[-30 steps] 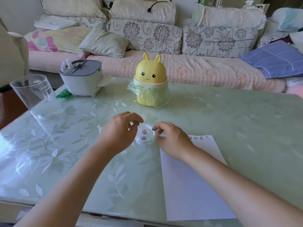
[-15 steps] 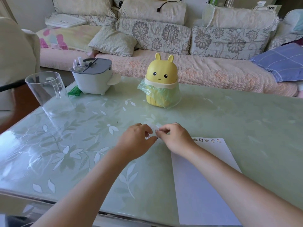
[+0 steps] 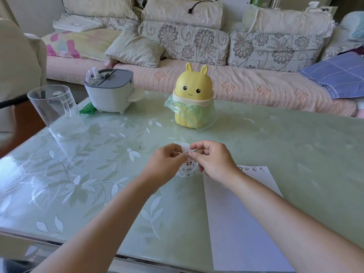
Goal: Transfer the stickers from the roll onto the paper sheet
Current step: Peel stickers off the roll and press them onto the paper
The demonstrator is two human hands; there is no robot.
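Head view: left hand (image 3: 164, 166) and right hand (image 3: 213, 161), fingers curled, pinch the sticker roll (image 3: 187, 166) strip above the counter (image 3: 275, 138), beside the paper sheet (image 3: 242, 223).

One wide-angle camera on the person's head looks forward and down across the surface (image 3: 275, 138), sitting close above the left hand (image 3: 164, 164) and right hand (image 3: 215, 162) at mid-frame, and faces the sofa (image 3: 256, 87) beyond the far edge. The surface's near edge crosses the bottom.

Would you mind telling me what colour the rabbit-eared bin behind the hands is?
The bin is yellow, lined with a green bag; head view.
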